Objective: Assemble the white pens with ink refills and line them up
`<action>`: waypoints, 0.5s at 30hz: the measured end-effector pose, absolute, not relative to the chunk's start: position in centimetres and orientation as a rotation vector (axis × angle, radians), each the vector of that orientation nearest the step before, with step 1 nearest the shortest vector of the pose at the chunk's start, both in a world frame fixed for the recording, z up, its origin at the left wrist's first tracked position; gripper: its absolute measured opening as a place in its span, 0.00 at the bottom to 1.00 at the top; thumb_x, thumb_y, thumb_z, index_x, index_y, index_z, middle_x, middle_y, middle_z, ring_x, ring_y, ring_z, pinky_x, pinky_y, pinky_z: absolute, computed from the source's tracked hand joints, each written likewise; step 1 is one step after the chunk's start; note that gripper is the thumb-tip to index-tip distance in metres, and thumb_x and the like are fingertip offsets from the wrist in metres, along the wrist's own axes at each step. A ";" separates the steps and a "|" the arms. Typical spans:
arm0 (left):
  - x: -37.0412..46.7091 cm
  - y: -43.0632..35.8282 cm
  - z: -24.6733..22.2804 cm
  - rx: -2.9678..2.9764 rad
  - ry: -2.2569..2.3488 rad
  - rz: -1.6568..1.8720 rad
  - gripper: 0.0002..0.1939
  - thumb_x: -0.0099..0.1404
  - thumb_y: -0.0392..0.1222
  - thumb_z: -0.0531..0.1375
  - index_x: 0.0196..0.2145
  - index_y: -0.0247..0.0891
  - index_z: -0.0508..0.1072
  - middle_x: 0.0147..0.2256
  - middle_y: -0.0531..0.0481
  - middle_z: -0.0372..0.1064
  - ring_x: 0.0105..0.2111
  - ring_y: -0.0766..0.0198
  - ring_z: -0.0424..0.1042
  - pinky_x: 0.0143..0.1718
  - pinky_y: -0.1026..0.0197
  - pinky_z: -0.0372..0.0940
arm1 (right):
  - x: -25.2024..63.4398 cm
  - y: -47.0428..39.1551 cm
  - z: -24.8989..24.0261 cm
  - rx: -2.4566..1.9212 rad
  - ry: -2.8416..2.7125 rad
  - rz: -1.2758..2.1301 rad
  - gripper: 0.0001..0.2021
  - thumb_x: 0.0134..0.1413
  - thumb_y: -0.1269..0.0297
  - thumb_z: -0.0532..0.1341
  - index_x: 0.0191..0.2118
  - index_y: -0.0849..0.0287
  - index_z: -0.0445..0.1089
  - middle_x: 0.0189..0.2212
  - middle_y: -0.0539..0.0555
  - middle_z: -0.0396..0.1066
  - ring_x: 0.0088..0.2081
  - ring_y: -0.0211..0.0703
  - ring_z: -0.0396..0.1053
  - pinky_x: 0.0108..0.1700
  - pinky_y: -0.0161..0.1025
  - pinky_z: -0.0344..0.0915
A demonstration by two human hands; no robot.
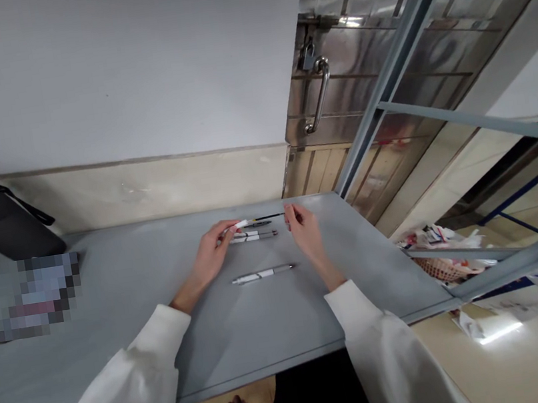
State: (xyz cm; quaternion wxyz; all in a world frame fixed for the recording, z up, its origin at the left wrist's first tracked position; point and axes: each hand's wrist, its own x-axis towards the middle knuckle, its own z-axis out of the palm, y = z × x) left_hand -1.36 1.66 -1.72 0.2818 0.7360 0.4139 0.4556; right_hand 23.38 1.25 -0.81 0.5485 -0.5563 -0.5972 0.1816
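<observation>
My left hand (212, 247) is closed, pinching a white pen barrel (241, 224) between thumb and fingers. A thin black pen refill (269, 216), with a bit of yellow near the barrel, stretches across from it to my right hand (303, 224). The fingertips of that hand are pinched on the refill's far end; whether they hold another small part too is hard to see. Just below the refill lies a white and black pen (258, 235), with another dark pen partly hidden behind my left fingers. Nearer to me, a white pen (262, 274) lies crosswise on the grey tabletop (248, 332).
At the left stand a black case (3, 214) with a strap and a blurred flat item (40, 293). A wall borders the table's back. On the right rise a grey metal frame (399, 54) and a metal door with a handle (321, 96); a basket (445, 266) sits beyond.
</observation>
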 end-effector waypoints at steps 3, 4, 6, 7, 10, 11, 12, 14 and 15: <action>-1.2 1.5 -1.5 2.028 1.113 1.209 0.15 0.76 0.50 0.57 0.51 0.43 0.80 0.47 0.45 0.79 0.48 0.54 0.76 0.46 0.56 0.68 | 22.9 1.4 -1.0 -1.224 -1.533 0.520 0.21 0.70 0.44 0.55 0.29 0.53 0.65 0.27 0.51 0.69 0.31 0.45 0.69 0.36 0.41 0.62; -1.1 1.4 -1.4 2.044 1.116 1.201 0.15 0.76 0.50 0.58 0.51 0.44 0.81 0.46 0.45 0.79 0.47 0.54 0.75 0.45 0.56 0.68 | 22.7 1.4 -1.1 -1.193 -1.577 0.554 0.19 0.69 0.45 0.57 0.31 0.53 0.67 0.29 0.51 0.71 0.32 0.46 0.71 0.37 0.41 0.63; -1.0 1.4 -1.4 2.060 1.117 1.185 0.14 0.75 0.49 0.59 0.50 0.44 0.81 0.44 0.46 0.78 0.46 0.54 0.75 0.43 0.57 0.68 | 22.3 1.6 -1.4 -1.154 -1.637 0.608 0.16 0.67 0.47 0.59 0.35 0.52 0.69 0.31 0.52 0.73 0.34 0.47 0.73 0.39 0.42 0.65; -1.0 1.4 -1.4 2.065 1.113 1.182 0.14 0.75 0.49 0.59 0.50 0.45 0.82 0.44 0.46 0.78 0.45 0.54 0.75 0.42 0.58 0.68 | 22.1 1.6 -1.5 -1.145 -1.649 0.629 0.15 0.66 0.47 0.59 0.35 0.52 0.70 0.31 0.52 0.73 0.34 0.48 0.74 0.40 0.42 0.66; -1.1 1.5 -1.5 2.084 1.099 1.180 0.14 0.75 0.48 0.59 0.50 0.45 0.82 0.44 0.46 0.78 0.45 0.55 0.75 0.42 0.57 0.68 | 22.0 1.6 -1.7 -1.154 -1.645 0.662 0.15 0.66 0.47 0.60 0.34 0.52 0.69 0.29 0.51 0.73 0.33 0.48 0.74 0.40 0.43 0.67; -1.1 1.5 -1.5 2.090 1.091 1.175 0.13 0.75 0.48 0.59 0.50 0.45 0.82 0.44 0.46 0.78 0.45 0.55 0.75 0.42 0.57 0.68 | 22.0 1.6 -1.6 -1.159 -1.644 0.669 0.15 0.66 0.47 0.60 0.34 0.52 0.69 0.29 0.51 0.74 0.33 0.48 0.74 0.41 0.43 0.67; -1.1 1.5 -1.5 2.093 1.087 1.171 0.13 0.75 0.48 0.59 0.50 0.45 0.82 0.44 0.47 0.78 0.45 0.55 0.75 0.42 0.57 0.68 | 22.0 1.6 -1.6 -1.163 -1.644 0.677 0.15 0.66 0.46 0.60 0.34 0.52 0.69 0.28 0.51 0.74 0.33 0.48 0.74 0.40 0.43 0.67; -1.1 1.5 -1.6 2.096 1.086 1.165 0.13 0.75 0.48 0.60 0.50 0.45 0.82 0.44 0.47 0.78 0.44 0.55 0.75 0.41 0.57 0.67 | 22.1 1.5 -1.5 -1.168 -1.648 0.695 0.16 0.66 0.46 0.60 0.34 0.51 0.69 0.26 0.50 0.73 0.32 0.48 0.73 0.40 0.43 0.67; -1.1 1.5 -1.6 2.096 1.088 1.165 0.13 0.75 0.48 0.60 0.50 0.45 0.82 0.44 0.47 0.78 0.44 0.55 0.75 0.41 0.57 0.67 | 22.1 1.5 -1.6 -1.169 -1.648 0.704 0.16 0.65 0.46 0.60 0.34 0.51 0.69 0.26 0.50 0.73 0.32 0.48 0.73 0.40 0.43 0.67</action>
